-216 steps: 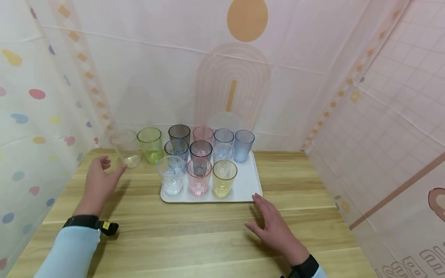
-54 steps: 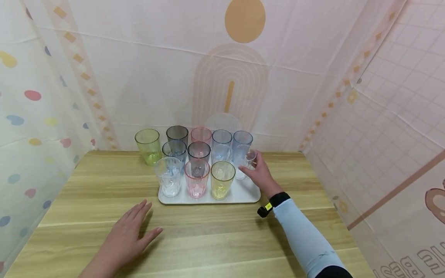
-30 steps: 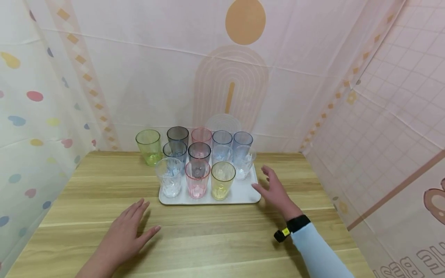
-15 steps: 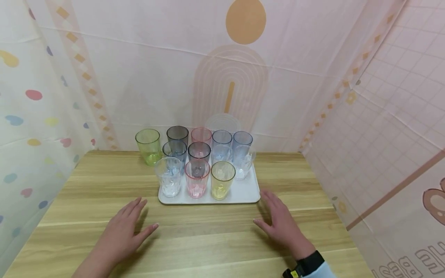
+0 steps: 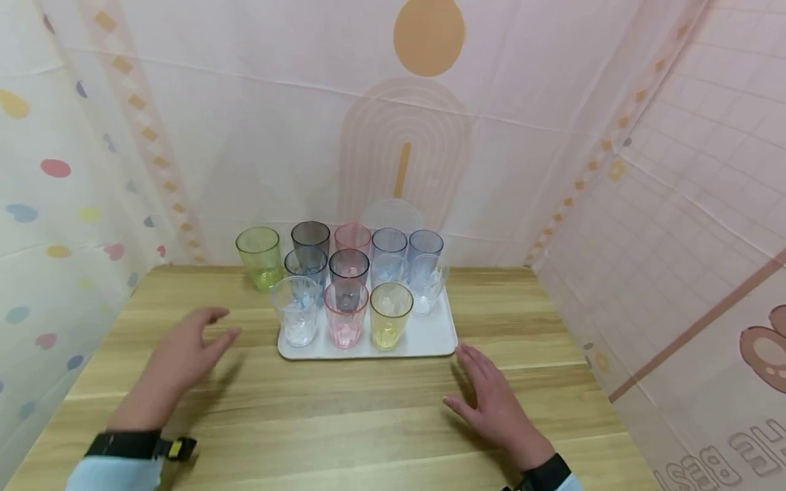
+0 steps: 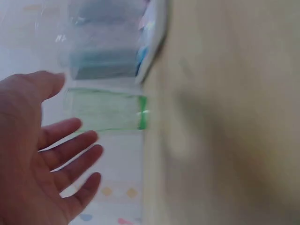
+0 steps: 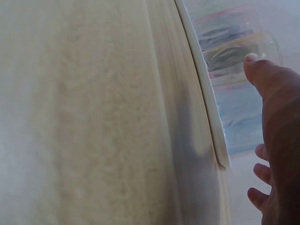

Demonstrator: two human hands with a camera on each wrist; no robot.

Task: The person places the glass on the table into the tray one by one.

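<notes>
Green cup (image 5: 260, 258) stands on wooden table (image 5: 344, 409) beside tray (image 5: 430, 337), pastel curtains behind; left hand (image 5: 178, 354) and right hand (image 5: 497, 406) wide, empty.

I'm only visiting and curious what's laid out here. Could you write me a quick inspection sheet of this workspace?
Surface: light wooden table, bare at the front.
Job's things: white rectangular tray carrying see-through plastic cups in several colours; green see-through plastic cup standing on the table left of the tray.
Clutter: nothing seen.
Hands: left hand raised, fingers spread, nearest the green cup, holding nothing; right hand flat near the tray's front right corner.
Cables: nothing seen.
Surroundings: pale patterned cloth walls on three sides.
</notes>
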